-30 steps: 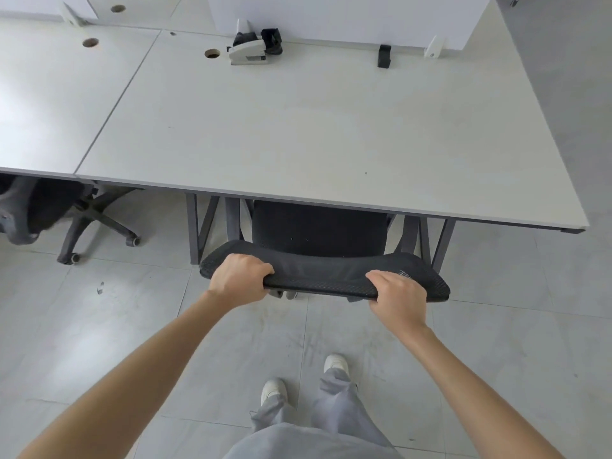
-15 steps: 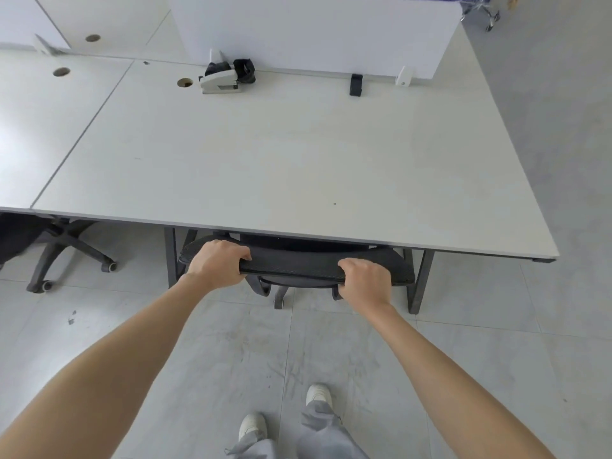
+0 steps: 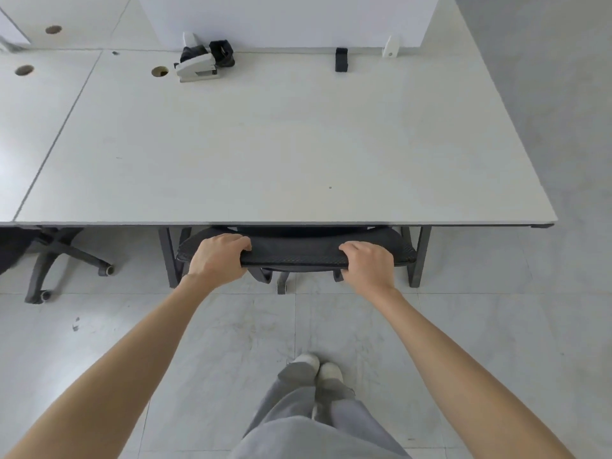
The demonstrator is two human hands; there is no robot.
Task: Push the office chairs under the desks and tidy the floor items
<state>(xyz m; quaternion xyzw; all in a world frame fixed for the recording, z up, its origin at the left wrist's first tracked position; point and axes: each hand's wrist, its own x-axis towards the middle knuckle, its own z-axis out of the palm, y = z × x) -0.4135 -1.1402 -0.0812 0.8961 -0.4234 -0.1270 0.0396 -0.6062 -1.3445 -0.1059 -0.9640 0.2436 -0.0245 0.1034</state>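
Head view, both of your arms stretched forward. Your left hand [image 3: 221,258] gripped the top edge of the black office chair [image 3: 294,251] backrest, fingers curled over the far side, thumb under. Your right hand [image 3: 369,265] gripped the same edge further to the right, knuckles up, fingers wrapped over the rim. Both hands were clenched on the backrest, well apart from each other.

The chair sat mostly beneath the white desk [image 3: 281,144]: only the top of the backrest and parts of the base and castors showed past the desk's near edge, between the dark desk legs [image 3: 169,256]. The seat was hidden under the desktop.

At the left, a second chair base [image 3: 63,256] with castors stood on the grey tiled floor [image 3: 496,326], partly under the adjoining desk [image 3: 29,127]; its seat was cut off by the frame edge.

At the back of the desktop, a white-and-black device [image 3: 198,66] lay beside a round cable hole [image 3: 159,71], just in front of the white divider panel [image 3: 291,18]. A small black clamp [image 3: 341,59] held the panel's lower edge.

Your feet in light shoes [image 3: 314,366] stood close together on the floor, grey trousers above.
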